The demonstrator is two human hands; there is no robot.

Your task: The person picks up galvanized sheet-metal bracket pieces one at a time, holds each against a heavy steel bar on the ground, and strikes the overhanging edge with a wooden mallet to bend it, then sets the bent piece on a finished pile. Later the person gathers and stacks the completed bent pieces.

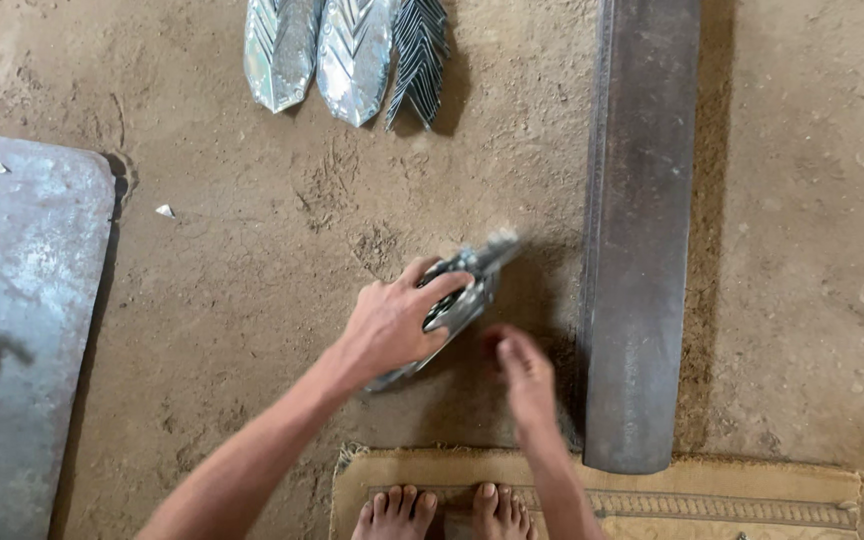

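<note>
Your left hand (pixel 392 325) grips stack of shiny leaf-shaped metal pieces (pixel 457 300) on dirt floor (pixel 252 280), just beside long steel bar (pixel 637 230). Your right hand (pixel 527 375), blurred, holds nothing, fingers loose near stack's lower edge. Three more metal leaves (pixel 352 55) near floor's top edge.

Dirt floor (pixel 252 260): steel beam (pixel 640 230), metal sheet (pixel 22 320), leaf-shaped pieces (pixel 352 55), mat (pixel 752 495).

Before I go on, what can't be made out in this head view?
- Metal piece in the left hand: motion-blurred and partly covered by the fingers, so its shape is unclear.
- Right hand: blurred; whether it holds anything cannot be told.
- Metal sheet: cut by the left edge.
- Steel bar: top cut by the upper edge.
</note>
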